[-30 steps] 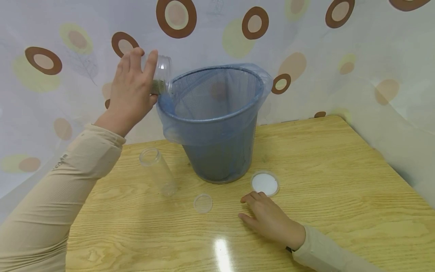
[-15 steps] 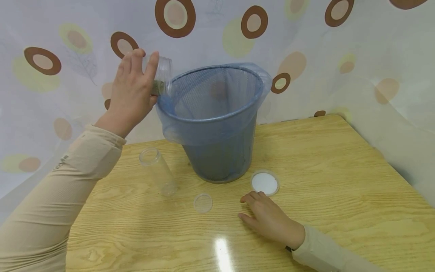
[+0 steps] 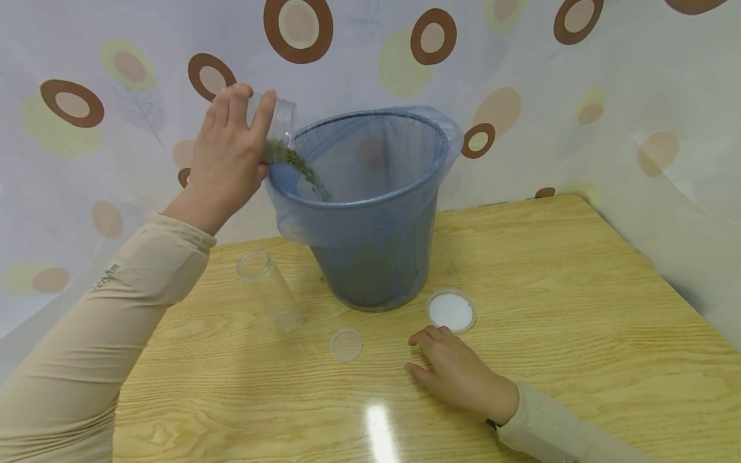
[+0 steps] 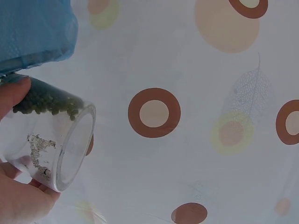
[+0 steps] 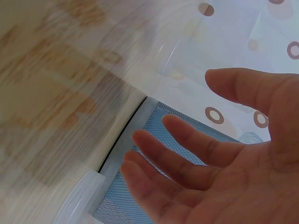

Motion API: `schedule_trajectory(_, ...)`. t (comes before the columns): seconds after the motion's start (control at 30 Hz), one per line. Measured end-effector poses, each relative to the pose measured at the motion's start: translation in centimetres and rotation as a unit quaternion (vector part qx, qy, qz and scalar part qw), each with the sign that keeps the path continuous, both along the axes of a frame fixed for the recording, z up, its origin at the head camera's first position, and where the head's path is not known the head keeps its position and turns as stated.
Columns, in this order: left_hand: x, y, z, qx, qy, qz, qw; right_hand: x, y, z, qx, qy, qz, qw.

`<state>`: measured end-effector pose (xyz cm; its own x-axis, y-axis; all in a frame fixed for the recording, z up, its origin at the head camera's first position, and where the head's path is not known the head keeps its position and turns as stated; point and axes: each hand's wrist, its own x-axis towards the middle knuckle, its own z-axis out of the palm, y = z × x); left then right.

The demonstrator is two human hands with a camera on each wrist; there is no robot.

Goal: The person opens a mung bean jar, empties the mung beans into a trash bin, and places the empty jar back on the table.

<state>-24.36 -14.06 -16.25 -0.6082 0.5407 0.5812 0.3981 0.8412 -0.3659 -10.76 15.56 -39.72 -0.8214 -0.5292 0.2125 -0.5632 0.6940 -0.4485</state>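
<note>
My left hand (image 3: pixel 228 148) grips a clear jar (image 4: pixel 51 135), tipped with its mouth over the left rim of a blue mesh bin (image 3: pixel 376 270) lined with a blue plastic bag (image 3: pixel 359 225). Small green beans or pellets (image 3: pixel 307 170) stream out of the jar into the bin. More of them (image 4: pixel 44 98) lie along the lower side inside the jar, and bits of residue cling to its wall in the left wrist view. My right hand (image 3: pixel 460 373) holds nothing, its fingers loosely bent, by the table near a round lid with a white inside (image 3: pixel 450 312).
A tall clear container (image 3: pixel 269 292), without a lid, stands upright left of the bin. A small clear disc-shaped lid (image 3: pixel 346 346) lies in front of the bin on the wooden table (image 3: pixel 579 308). Behind rises a patterned wall covering (image 3: pixel 359 64).
The jar has shifted slightly right and tipped further. Green pieces now pour from its mouth into the bin, where earlier they stayed inside. The right hand has hardly moved.
</note>
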Motion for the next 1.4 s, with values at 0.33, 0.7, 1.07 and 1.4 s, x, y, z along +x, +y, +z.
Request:
schedule_trajectory(0.33, 0.02, -0.02, -0.04, 0.001, -0.002, 0.002, 1.0000, -0.01, -0.02, -0.02, 0.001, -0.002, 0.001, 1.000)
schedule_trajectory(0.7, -0.08, -0.09, -0.08, -0.005, 0.003, 0.006, 1.0000, 0.05, 0.00, -0.02, 0.001, 0.000, 0.002, 1.000)
schedule_trajectory(1.07, -0.25, -0.23, -0.30, -0.015, 0.017, -0.006, 0.9997, 0.08, 0.01, -0.17, 0.008, 0.004, 0.005, 1.000)
schedule_trajectory(1.4, -0.23, -0.29, -0.50, -0.026, 0.021, -0.013, 0.9994, 0.00, -0.04, -0.23, 0.008, 0.002, 0.003, 1.000)
